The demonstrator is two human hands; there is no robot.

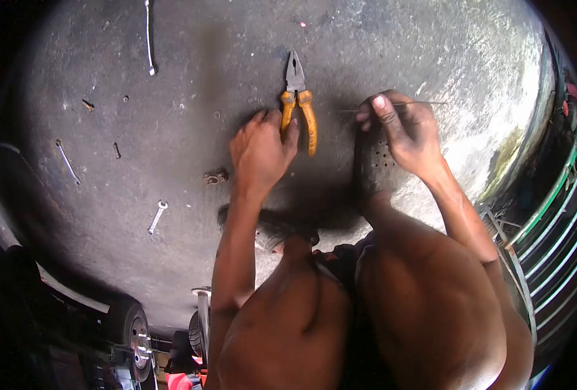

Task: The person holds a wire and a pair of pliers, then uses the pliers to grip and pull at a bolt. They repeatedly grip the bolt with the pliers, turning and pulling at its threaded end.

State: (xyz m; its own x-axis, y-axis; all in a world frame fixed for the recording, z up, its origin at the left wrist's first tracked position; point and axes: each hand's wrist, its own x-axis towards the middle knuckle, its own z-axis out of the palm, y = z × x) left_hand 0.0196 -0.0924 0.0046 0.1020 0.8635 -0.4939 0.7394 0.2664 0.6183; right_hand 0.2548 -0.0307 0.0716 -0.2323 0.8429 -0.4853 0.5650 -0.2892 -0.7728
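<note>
Combination pliers (295, 78) with orange-yellow handles lie on the concrete floor, jaws pointing away from me and handles slightly apart. My left hand (260, 151) grips the left handle between thumb and fingers. To the right, my right hand (409, 127) is closed in a pinch on a thin piece of wire (435, 103), held roughly level above the floor with its ends sticking out on both sides. Below that hand is a shoe with small holes (383, 156). A small rusty metal clamp-like part (216, 177) rests left of my left wrist.
Wrenches lie on the floor at left: a long one (150, 39), a thin one (67, 162) and a short one (158, 218). Bolts (88, 104) (116, 151) and a nut (125, 99) are scattered between. A metal rack (555, 260) stands at right, a wheel (136, 338) at lower left.
</note>
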